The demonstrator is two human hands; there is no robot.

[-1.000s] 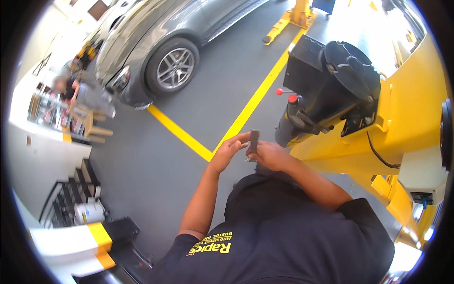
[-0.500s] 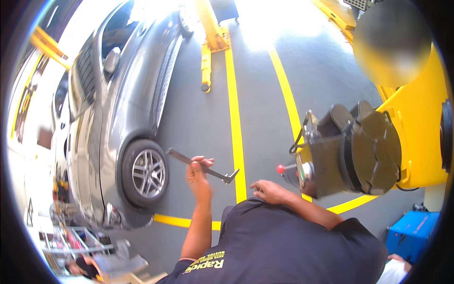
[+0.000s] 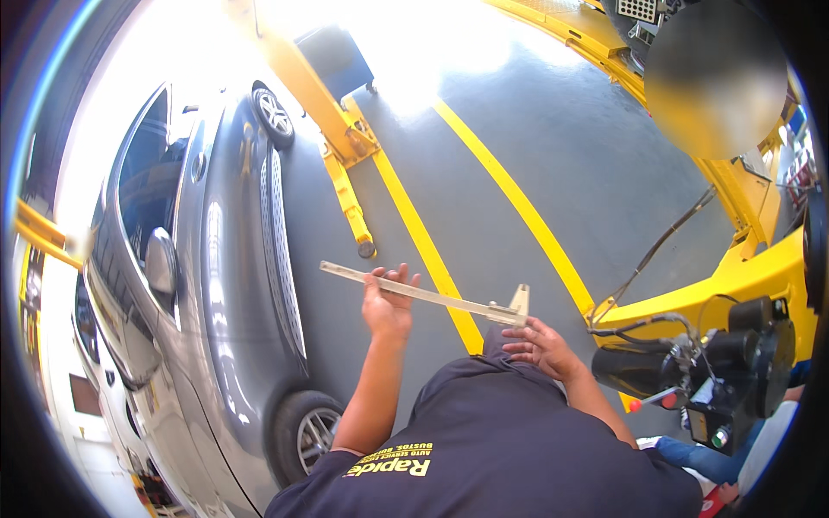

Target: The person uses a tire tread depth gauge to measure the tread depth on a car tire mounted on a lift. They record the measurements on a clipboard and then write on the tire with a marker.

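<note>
My left hand [image 3: 389, 309] is closed around the beam of a long metal vernier caliper [image 3: 449, 302], near its plain end. The caliper is held across in front of my body, its jaws to the right and sloping slightly down. Just below the jaws is my right hand [image 3: 553, 352], its fingers spread and curved. Those fingertips come up to the jaw end, and whether they touch it I cannot tell. The gap between the jaws is too small to make out.
A grey car [image 3: 220, 259] stands along the left. A yellow lift post [image 3: 298, 78] and its low arm [image 3: 348, 203] are ahead. On the right is a black power unit [image 3: 635, 367] with a red-knobbed lever [image 3: 654, 400]. Another person's legs [image 3: 717, 457] show at lower right.
The caliper has swung to show its pale broad face, and its jaw end has come close to my right hand. The view has shifted; more of the car's side shows.
</note>
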